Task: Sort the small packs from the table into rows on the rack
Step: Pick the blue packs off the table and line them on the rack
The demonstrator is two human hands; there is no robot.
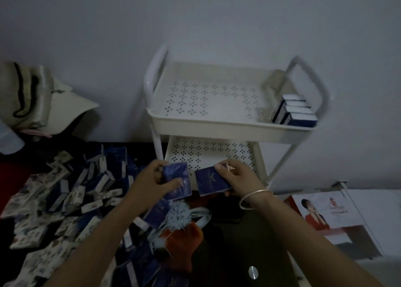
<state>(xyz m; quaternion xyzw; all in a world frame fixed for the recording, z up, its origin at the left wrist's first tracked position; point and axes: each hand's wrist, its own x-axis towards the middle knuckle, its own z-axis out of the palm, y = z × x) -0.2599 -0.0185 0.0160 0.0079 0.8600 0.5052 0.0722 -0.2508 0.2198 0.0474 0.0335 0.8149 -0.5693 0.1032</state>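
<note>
While it is pinched between the thumb and curled fingers of the right hand (pixel 236 176), a dark blue, flat rectangular small pack (pixel 211 182) with pale lettering is held over the far edge of the dark glossy tabletop (pixel 238 254), in front of the rack's lower shelf. Just beside it, across a narrow gap, the left hand (pixel 156 181) grips a second dark blue pack (pixel 176 180), with its fingers curled over the far edge and its thumb across the face. Whether that is one pack or a small stack cannot be told.

Behind both hands stands the white metal rack (pixel 217 124), a two-tier trolley with perforated trays and looped side handles. Four dark blue packs with white tops (pixel 296 112) stand upright in a row, touching one another, in the near right corner of its top tray.

A loose heap of packs (pixel 65 200), some dark blue and some white with a floral print, covers the left of the tabletop. Near the left forearm lies an orange-red fabric thing with a pale blue pompom (pixel 180 218). A thin silver bangle (pixel 253 197) circles the right wrist. A cream cap (pixel 47 104) lies at the far left, and a red-and-white printed poster (pixel 325 217) at the right.
</note>
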